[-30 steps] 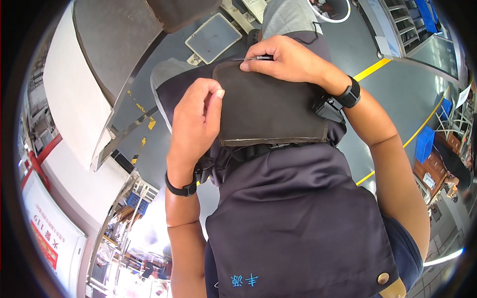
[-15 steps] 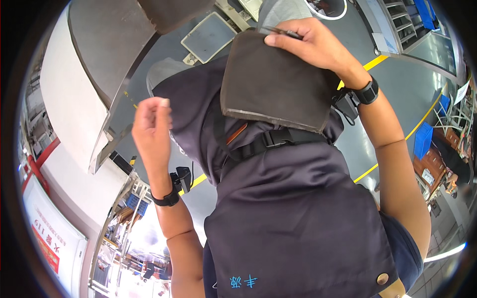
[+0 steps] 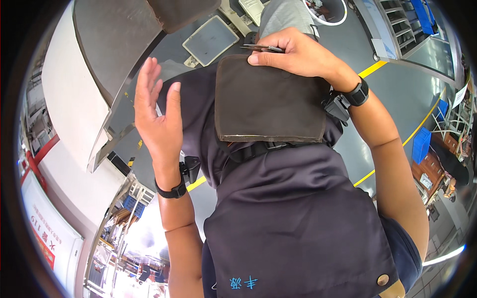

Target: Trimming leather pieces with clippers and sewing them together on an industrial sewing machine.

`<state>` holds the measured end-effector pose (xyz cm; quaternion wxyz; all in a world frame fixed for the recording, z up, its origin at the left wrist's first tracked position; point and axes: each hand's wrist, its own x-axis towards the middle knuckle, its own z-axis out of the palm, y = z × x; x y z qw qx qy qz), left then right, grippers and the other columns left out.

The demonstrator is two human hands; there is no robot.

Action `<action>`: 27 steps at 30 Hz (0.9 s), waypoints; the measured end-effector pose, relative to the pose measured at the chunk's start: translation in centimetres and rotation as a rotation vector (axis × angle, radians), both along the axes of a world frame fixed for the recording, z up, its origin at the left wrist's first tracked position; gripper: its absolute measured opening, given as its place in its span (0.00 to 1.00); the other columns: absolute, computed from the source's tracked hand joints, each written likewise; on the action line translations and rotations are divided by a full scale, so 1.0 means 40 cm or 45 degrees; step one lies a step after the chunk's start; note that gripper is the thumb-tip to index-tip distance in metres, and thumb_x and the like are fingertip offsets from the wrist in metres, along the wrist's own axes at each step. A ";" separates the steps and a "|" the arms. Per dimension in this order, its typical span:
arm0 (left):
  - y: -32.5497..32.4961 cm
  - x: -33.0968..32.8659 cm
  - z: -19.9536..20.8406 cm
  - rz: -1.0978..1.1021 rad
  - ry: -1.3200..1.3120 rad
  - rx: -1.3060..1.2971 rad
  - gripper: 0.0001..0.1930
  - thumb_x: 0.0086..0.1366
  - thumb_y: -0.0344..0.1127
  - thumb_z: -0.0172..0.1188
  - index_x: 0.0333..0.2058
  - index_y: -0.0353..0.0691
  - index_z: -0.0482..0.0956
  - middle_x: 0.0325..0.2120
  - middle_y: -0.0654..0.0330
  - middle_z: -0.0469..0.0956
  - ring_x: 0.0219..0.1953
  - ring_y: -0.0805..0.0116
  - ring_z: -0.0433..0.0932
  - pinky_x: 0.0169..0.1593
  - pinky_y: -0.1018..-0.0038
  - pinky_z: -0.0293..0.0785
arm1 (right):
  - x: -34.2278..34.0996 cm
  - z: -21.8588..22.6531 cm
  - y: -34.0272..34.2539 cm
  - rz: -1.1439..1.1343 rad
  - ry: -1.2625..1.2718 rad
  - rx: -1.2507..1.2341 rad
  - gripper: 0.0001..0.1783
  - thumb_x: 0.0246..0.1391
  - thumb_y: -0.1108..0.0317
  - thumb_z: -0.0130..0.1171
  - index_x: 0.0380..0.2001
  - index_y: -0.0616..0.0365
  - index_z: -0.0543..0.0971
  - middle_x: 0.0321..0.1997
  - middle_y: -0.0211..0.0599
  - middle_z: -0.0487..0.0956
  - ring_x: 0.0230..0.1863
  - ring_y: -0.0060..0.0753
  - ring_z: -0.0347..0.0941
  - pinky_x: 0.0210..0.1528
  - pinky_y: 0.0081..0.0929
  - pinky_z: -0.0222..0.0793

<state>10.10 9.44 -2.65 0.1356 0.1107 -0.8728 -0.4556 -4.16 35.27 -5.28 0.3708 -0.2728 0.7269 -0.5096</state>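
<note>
A flat, dark brown square pad (image 3: 271,99) lies across my lap over the dark apron (image 3: 298,213). My right hand (image 3: 298,53) is closed around a thin, dark two-pronged tool (image 3: 266,48), either tweezers or thread snips. Its points stick out to the left beyond the pad's far edge, and the thumb rests on that edge. Left of the pad, my left hand (image 3: 158,111) is raised with its fingers stretched and the thumb apart. Nothing is in it, and it does not touch the pad.
A worktable (image 3: 117,44) with a dark top and pale side stands at the left, another dark piece (image 3: 184,12) at its far end. Beyond my lap are a grey-topped foot pedal (image 3: 211,39) and a white-rimmed bin (image 3: 328,21). A metal rack (image 3: 397,22) stands far right.
My left hand has opened from loosely curled fingers and risen slightly. My right hand has come nearer with the tool, and the pad has shifted toward me and levelled.
</note>
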 end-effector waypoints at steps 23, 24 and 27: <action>0.034 -0.001 -0.050 -0.139 -0.641 1.303 0.16 0.73 0.35 0.58 0.54 0.33 0.79 0.40 0.63 0.83 0.38 0.80 0.80 0.42 0.81 0.76 | -0.034 0.086 0.004 -0.306 0.497 0.159 0.09 0.67 0.65 0.59 0.33 0.58 0.80 0.24 0.19 0.76 0.27 0.08 0.67 0.29 0.14 0.61; 0.034 0.001 -0.053 -0.138 -0.674 1.283 0.16 0.72 0.35 0.59 0.54 0.32 0.79 0.40 0.63 0.83 0.38 0.79 0.81 0.42 0.81 0.76 | -0.036 0.083 0.017 -0.404 0.404 0.237 0.10 0.67 0.65 0.59 0.31 0.58 0.81 0.23 0.20 0.75 0.26 0.09 0.67 0.28 0.14 0.62; 0.027 -0.001 -0.054 -0.120 -0.710 1.253 0.16 0.70 0.33 0.61 0.53 0.33 0.79 0.40 0.64 0.83 0.38 0.80 0.80 0.41 0.82 0.75 | -0.040 0.046 0.049 -0.326 0.177 0.426 0.19 0.67 0.53 0.55 0.43 0.58 0.85 0.26 0.25 0.79 0.21 0.16 0.68 0.28 0.21 0.65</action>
